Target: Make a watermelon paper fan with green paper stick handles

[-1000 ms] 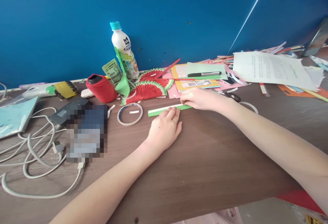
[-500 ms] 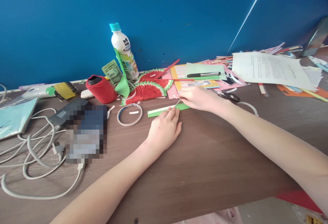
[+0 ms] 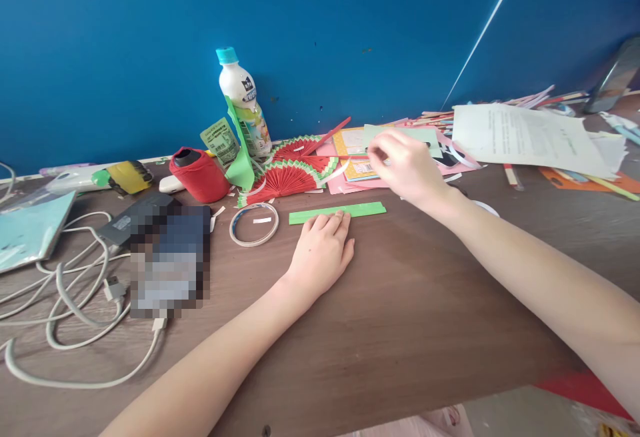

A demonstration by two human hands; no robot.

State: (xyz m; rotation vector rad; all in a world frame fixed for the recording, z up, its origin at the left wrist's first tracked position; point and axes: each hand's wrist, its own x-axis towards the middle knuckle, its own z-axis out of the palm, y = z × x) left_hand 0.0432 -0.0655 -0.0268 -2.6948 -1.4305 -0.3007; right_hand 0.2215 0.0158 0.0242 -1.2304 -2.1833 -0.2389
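A folded green paper strip (image 3: 367, 210) lies on the brown table in front of me. My left hand (image 3: 323, 247) rests on its lower edge, fingers stretched out flat and holding nothing. Raised above the table to the right of the strip is my right hand (image 3: 407, 165), its fingertips pinched together. From that pinch a thin white backing strip (image 3: 341, 171) trails off to the left. Left of the green strip lies a roll of double-sided tape (image 3: 233, 229), with a small white scrap inside its ring.
Red and green pleated paper fans (image 3: 280, 180) lie behind the tape, beside a white bottle (image 3: 239, 87) with a turquoise cap. A red-wrapped roll (image 3: 205, 180), a phone (image 3: 173, 250) and a white cable (image 3: 65, 290) occupy the left. Printed paper (image 3: 525, 137) lies at right.
My right hand has lifted up and to the right, drawing the white backing strip off the green paper strip. My left hand has stayed in place.
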